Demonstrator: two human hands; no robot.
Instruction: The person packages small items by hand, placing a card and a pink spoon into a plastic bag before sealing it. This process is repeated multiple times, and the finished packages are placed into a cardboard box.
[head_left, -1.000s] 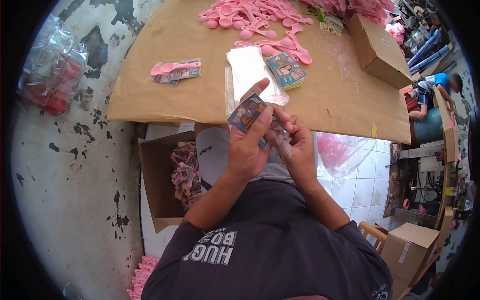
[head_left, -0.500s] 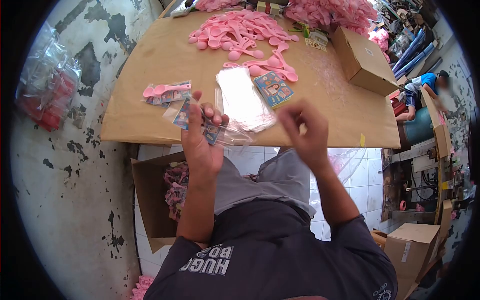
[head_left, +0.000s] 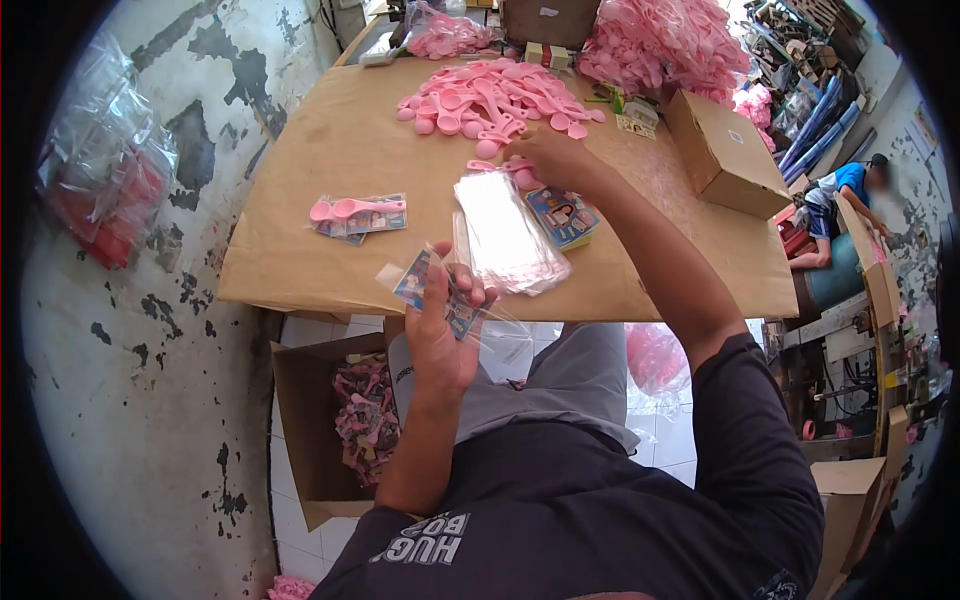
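My left hand (head_left: 444,335) holds a small clear plastic bag with a blue printed card (head_left: 412,284) in it, just off the table's front edge. My right hand (head_left: 550,160) reaches over the table, its fingers closed on a pink measuring spoon (head_left: 523,179) at the near side of the spoon pile (head_left: 500,95); the fingertips are partly hidden. Between the hands lies a stack of clear plastic bags (head_left: 505,235), with a stack of blue cards (head_left: 562,217) touching its right side. Farther left, a bagged pink spoon with card (head_left: 358,210) rests on the table.
A closed cardboard box (head_left: 722,155) stands on the table's right side. Large bundles of pink pieces (head_left: 665,45) sit at the back. Beneath the table's left front, an open carton (head_left: 320,430) holds packed pink items. Another person (head_left: 840,195) sits at the far right.
My right hand has moved forward from the table's front edge to the pink spoons. My left hand keeps the bag and card, slightly lower and to the right in view.
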